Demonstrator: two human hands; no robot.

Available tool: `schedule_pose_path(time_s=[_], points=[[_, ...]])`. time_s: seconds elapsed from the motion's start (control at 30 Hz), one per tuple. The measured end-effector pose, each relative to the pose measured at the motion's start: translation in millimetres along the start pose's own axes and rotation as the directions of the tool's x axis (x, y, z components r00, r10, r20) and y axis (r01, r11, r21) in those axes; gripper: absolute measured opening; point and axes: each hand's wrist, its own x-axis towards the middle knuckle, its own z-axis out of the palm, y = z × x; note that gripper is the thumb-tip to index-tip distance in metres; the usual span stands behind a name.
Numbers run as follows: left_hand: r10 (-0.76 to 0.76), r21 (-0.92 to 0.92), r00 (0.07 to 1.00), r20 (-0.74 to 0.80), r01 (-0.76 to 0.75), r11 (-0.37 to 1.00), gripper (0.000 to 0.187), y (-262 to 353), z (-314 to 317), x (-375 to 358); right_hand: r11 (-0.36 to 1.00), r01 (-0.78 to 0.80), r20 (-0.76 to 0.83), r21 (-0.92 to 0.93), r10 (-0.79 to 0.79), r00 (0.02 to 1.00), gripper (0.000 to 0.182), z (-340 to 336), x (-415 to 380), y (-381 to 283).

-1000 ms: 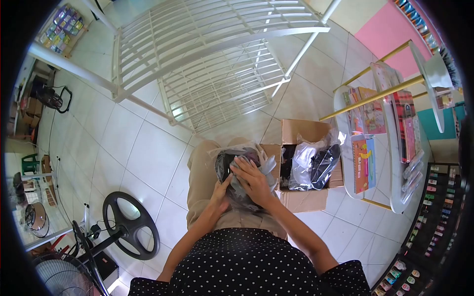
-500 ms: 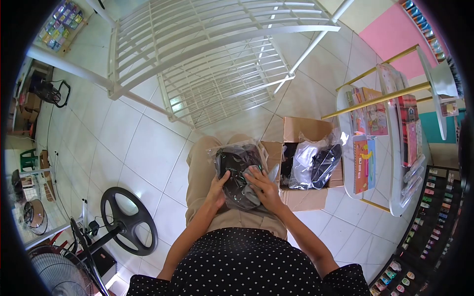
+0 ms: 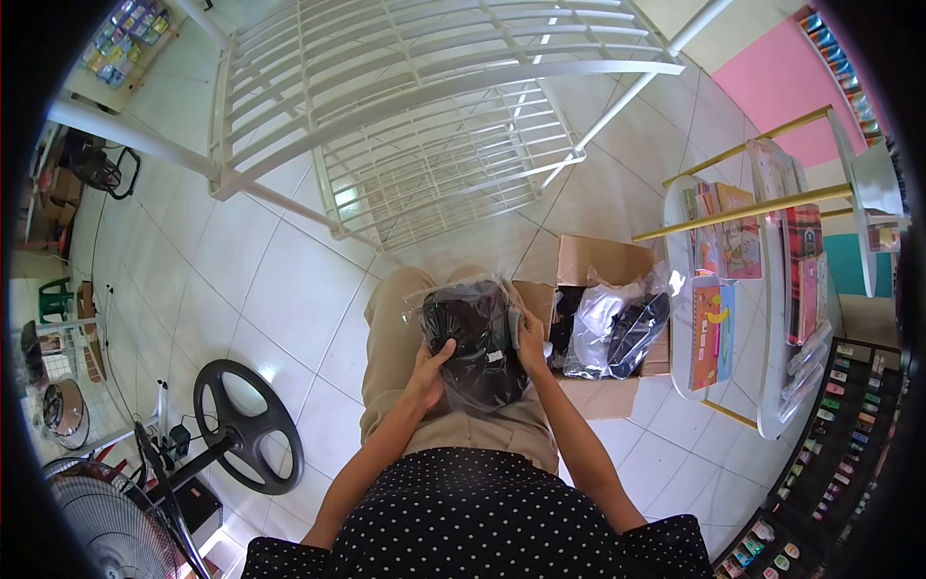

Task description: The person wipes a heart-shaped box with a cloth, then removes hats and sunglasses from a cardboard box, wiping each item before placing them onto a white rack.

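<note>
A clear plastic bag with a folded black item (image 3: 477, 347) inside rests over my lap; it looks like soft cloth, but its exact kind does not show. A small white label is on its lower right part. My left hand (image 3: 429, 372) grips the left side, thumb on top and the other fingers beneath. At the right edge, my right hand (image 3: 530, 345) is closed around the side of the bag, where a greyish strip shows by the fingers. Close by on the right, an open cardboard box (image 3: 603, 256) holds more plastic-wrapped items (image 3: 603, 323), white and black.
Ahead stands a white slatted metal rack (image 3: 434, 82). Right of the box is a tiered stand (image 3: 680, 357) with books and packets, and beyond it a dark display (image 3: 839, 415) of small goods. A black round base (image 3: 231, 439) and a fan (image 3: 111, 526) are at left.
My right hand has moved off the top of the bag to its right edge, uncovering the black item's front and white label. My left hand keeps its hold.
</note>
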Motion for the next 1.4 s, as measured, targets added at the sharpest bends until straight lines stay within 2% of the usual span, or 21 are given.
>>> schedule_pose_path(time_s=[0.07, 0.17, 0.2, 0.43, 0.53, 0.6, 0.63, 0.7, 0.73, 0.77, 0.83, 0.87, 0.9, 0.93, 0.97, 1.0, 1.1, 1.17, 1.23, 1.3, 1.4], points=[[-0.007, -0.023, 1.000, 0.015, 0.007, 1.000, 0.052, 1, 0, -3, 0.959, -0.010, -0.020, -0.283, 0.004, 1.000, 0.027, -4, -18, -19], [-0.008, -0.040, 0.999, 0.036, 0.009, 0.999, 0.050, 2, 2, -4, 0.941, 0.119, 0.039, -0.318, -0.112, 0.993, 0.030, -10, -40, -18], [-0.006, -0.035, 0.999, 0.041, 0.007, 0.999, 0.049, 3, 2, -4, 0.928, -0.013, 0.072, -0.372, 0.043, 0.996, 0.033, -13, -52, -45], [-0.029, -0.020, 0.999, 0.026, 0.030, 0.999, 0.052, 0, 0, -1, 0.917, 0.071, 0.120, -0.392, -0.026, 0.992, 0.037, -18, -89, -48], [-0.025, -0.051, 0.999, 0.024, 0.026, 0.998, 0.052, 1, -2, 0, 0.917, 0.142, 0.156, -0.373, -0.089, 0.984, 0.038, -12, -90, -60], [-0.039, -0.084, 0.999, 0.017, 0.040, 0.996, 0.051, 1, -5, 1, 0.853, 0.287, 0.192, -0.436, -0.223, 0.956, 0.028, -10, -91, -69], [-0.032, -0.090, 0.999, 0.012, 0.033, 0.995, 0.051, 1, -7, 3, 0.852, 0.292, 0.202, -0.434, -0.224, 0.953, 0.028, -13, -93, -71], [-0.070, -0.075, 0.994, 0.079, 0.076, 0.994, 0.048, 3, -11, 7, 0.933, 0.200, 0.154, -0.299, -0.160, 0.975, 0.018, -27, -95, -74], [-0.061, -0.082, 0.995, 0.077, 0.067, 0.994, 0.048, 7, -9, 8, 0.883, 0.182, 0.063, -0.433, -0.172, 0.983, 0.020, -33, -92, -67], [-0.060, -0.093, 0.991, 0.120, 0.072, 0.993, 0.045, 12, -7, 12, 0.881, 0.193, 0.075, -0.432, -0.178, 0.981, 0.020, -40, -82, -59], [-0.044, -0.114, 0.987, 0.157, 0.062, 0.992, 0.043, 26, -4, 22, 0.926, -0.202, -0.023, -0.319, 0.205, 0.979, 0.017, -46, -62, -54], [-0.051, -0.126, 0.984, 0.173, 0.074, 0.989, 0.043, 35, -3, 30, 0.965, -0.262, 0.027, -0.002, 0.262, 0.965, 0.015, -44, -55, -50], [-0.056, -0.136, 0.979, 0.194, 0.084, 0.987, 0.043, 44, -1, 38, 0.968, -0.253, 0.037, -0.004, 0.253, 0.967, 0.015, -44, -45, -55], [-0.040, -0.141, 0.980, 0.196, 0.068, 0.988, 0.043, 51, -1, 48, 0.891, -0.440, 0.245, 0.114, 0.404, 0.881, 0.018, -48, -32, -60], [-0.025, -0.128, 0.978, 0.209, 0.053, 0.990, 0.045, 55, -3, 60, 0.760, -0.626, 0.458, 0.178, 0.499, 0.736, 0.023, -50, -20, -63], [-0.010, -0.114, 0.975, 0.222, 0.036, 0.993, 0.047, 60, -6, 73, 0.695, -0.679, 0.566, 0.236, 0.470, 0.677, 0.019, -47, -7, -63], [0.002, -0.026, 0.978, 0.209, 0.003, 1.000, 0.053, 70, -17, 106, 0.645, -0.698, 0.550, 0.309, 0.478, 0.685, 0.014, -34, 28, -42], [0.008, -0.034, 0.984, 0.179, -0.002, 0.999, 0.056, 64, -25, 126, 0.660, -0.700, 0.573, 0.273, 0.474, 0.669, 0.011, -32, 56, -19], [0.018, -0.043, 0.988, 0.150, -0.011, 0.999, 0.059, 62, -23, 133, 0.713, -0.647, 0.542, 0.272, 0.442, 0.715, 0.010, -26, 76, -9], [0.031, -0.052, 0.999, -0.023, -0.033, 0.998, 0.062, 60, -22, 142, 0.705, -0.621, 0.539, 0.342, 0.394, 0.744, 0.008, -19, 93, -3], [0.098, -0.003, 0.992, 0.075, -0.098, 0.995, 0.056, 72, -26, 168, 0.659, -0.677, 0.476, 0.329, 0.504, 0.721, 0.008, -8, 118, -13]])
